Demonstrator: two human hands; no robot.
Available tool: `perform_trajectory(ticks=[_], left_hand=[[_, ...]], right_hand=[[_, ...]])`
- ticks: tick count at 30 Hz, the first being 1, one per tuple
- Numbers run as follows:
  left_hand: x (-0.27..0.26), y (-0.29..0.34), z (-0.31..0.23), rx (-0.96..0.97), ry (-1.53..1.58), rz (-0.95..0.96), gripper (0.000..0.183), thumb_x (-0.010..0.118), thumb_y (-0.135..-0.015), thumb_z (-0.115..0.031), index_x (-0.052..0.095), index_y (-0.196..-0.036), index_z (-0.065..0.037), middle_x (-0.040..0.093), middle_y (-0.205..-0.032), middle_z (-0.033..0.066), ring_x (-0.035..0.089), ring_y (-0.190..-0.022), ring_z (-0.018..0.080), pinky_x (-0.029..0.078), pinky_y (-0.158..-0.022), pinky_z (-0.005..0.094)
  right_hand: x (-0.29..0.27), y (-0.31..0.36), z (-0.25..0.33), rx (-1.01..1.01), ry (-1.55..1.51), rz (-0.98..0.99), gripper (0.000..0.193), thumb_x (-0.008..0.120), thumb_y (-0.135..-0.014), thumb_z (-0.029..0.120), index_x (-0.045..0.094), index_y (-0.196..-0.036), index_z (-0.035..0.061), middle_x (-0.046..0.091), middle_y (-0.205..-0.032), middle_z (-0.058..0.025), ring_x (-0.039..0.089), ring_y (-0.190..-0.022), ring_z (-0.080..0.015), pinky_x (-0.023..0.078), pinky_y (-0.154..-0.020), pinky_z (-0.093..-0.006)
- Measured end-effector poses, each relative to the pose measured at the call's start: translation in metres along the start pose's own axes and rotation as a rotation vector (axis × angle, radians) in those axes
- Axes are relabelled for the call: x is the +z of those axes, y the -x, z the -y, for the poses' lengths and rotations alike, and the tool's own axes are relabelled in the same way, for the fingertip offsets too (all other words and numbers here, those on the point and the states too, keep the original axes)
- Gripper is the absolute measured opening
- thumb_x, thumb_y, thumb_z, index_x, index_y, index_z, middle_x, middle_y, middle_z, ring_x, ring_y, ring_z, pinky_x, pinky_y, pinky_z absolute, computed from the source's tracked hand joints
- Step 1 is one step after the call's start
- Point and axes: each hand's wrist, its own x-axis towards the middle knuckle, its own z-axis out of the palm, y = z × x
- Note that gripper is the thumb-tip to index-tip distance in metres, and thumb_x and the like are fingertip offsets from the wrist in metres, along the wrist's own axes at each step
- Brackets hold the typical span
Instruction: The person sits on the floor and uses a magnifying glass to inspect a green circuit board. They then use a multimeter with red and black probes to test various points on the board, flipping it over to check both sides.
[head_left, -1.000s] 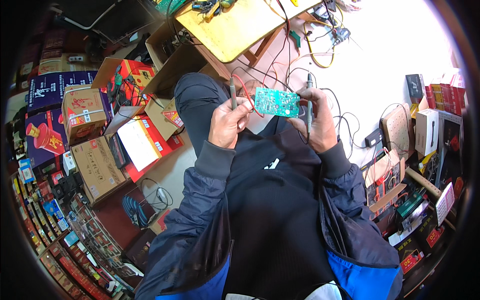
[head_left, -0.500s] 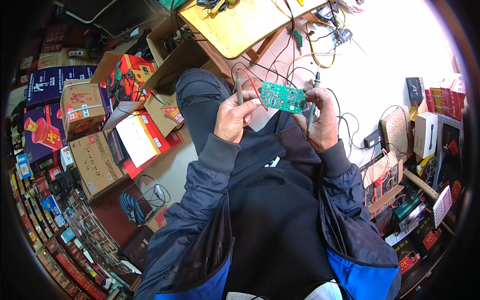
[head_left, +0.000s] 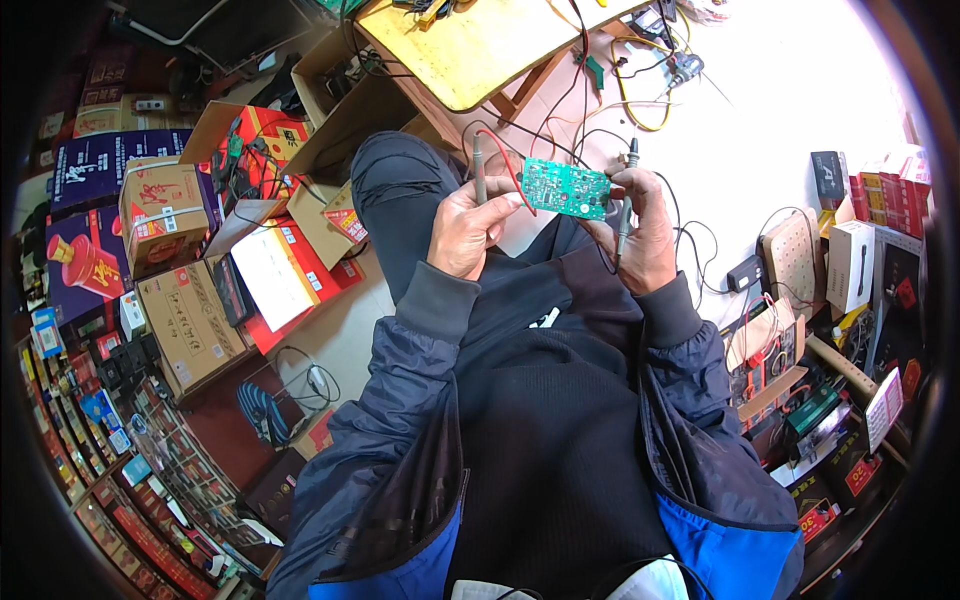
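Left hand (head_left: pixel 465 230) is gripping one grey probe (head_left: pixel 478 172), right hand (head_left: pixel 650 235) another probe (head_left: pixel 625 226) and the circuit board (head_left: pixel 566 189), lying lengthwise between them.

Two hands (head_left: pixel 462 236) (head_left: pixel 646 238) at centre frame, two probes (head_left: pixel 479 172) (head_left: pixel 625 228), one green circuit board (head_left: pixel 566 187), and there's one yellow tabletop (head_left: pixel 480 55) up top, one white sheet (head_left: pixel 270 282) left!

1. Tbl (head_left: pixel 490 58), top ctr: yellow top, dk rim; yellow-&-blk tool (head_left: pixel 433 14) nr far edge, partly cut off.
2. Flr (head_left: pixel 790 100), pale: looped yellow cable (head_left: pixel 655 129), green item (head_left: pixel 594 73) nr tbl, blk adapter (head_left: pixel 744 274) on R w/ thin leads.
3. Shelving (head_left: pixel 103 484), lower L: rows of sm packs (head_left: pixel 135 530), mixed colours, too sm to ID.
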Motion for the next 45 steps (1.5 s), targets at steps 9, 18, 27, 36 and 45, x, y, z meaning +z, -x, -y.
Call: perform_trajectory(ticks=[9,18,27,36,45], left_hand=[[0.003,0.0,0.001,0.021,-0.05,-0.017,0.01,0.076,-0.096,-0.005,0.074,-0.105,-0.003,0.072,-0.091,0.0001,0.048,-0.062,0.002,0.039,-0.057,0.0174],[0.003,0.0,0.001,0.02,-0.059,-0.026,0.01,0.075,-0.096,-0.007,0.074,-0.105,-0.002,0.071,-0.089,-0.0007,0.048,-0.061,0.0018,0.038,-0.055,0.0177],[0.002,-0.001,0.001,0.03,-0.028,-0.027,0.016,0.073,-0.099,-0.008,0.074,-0.111,0.002,0.07,-0.088,0.0003,0.046,-0.06,0.0025,0.036,-0.053,0.0179],[0.001,0.0,0.002,0.024,-0.019,-0.033,0.017,0.073,-0.099,-0.008,0.074,-0.111,0.003,0.07,-0.089,0.0011,0.047,-0.061,0.0032,0.037,-0.054,0.0186],[0.001,0.0,0.001,0.047,0.022,-0.016,0.02,0.072,-0.099,-0.004,0.07,-0.116,0.004,0.065,-0.083,0.0003,0.047,-0.057,0.0042,0.036,-0.051,0.0209]], right_hand=[[-0.002,-0.001,0.003,0.035,-0.055,-0.008,0.063,0.087,-0.081,-0.003,0.048,-0.129,0.0085,0.061,-0.119,-0.0098,0.063,-0.104,-0.0196,0.054,-0.095,-0.0337],[-0.005,-0.002,0.006,0.079,-0.067,0.01,0.065,0.087,-0.079,-0.004,0.047,-0.13,0.0071,0.061,-0.121,-0.0116,0.065,-0.11,-0.0212,0.054,-0.099,-0.0358],[-0.01,-0.004,0.007,0.154,-0.226,0.04,0.069,0.092,-0.078,0.005,0.047,-0.131,0.0058,0.059,-0.125,-0.0115,0.062,-0.112,-0.0196,0.052,-0.099,-0.0349],[-0.012,-0.005,0.017,0.128,-0.187,0.019,0.07,0.094,-0.078,0.009,0.048,-0.13,0.0056,0.059,-0.124,-0.0103,0.059,-0.106,-0.0174,0.051,-0.096,-0.0325],[-0.014,-0.005,0.022,0.132,-0.114,0.081,0.069,0.09,-0.08,0.001,0.046,-0.133,0.0053,0.057,-0.134,-0.0148,0.059,-0.125,-0.0222,0.049,-0.108,-0.0382]])
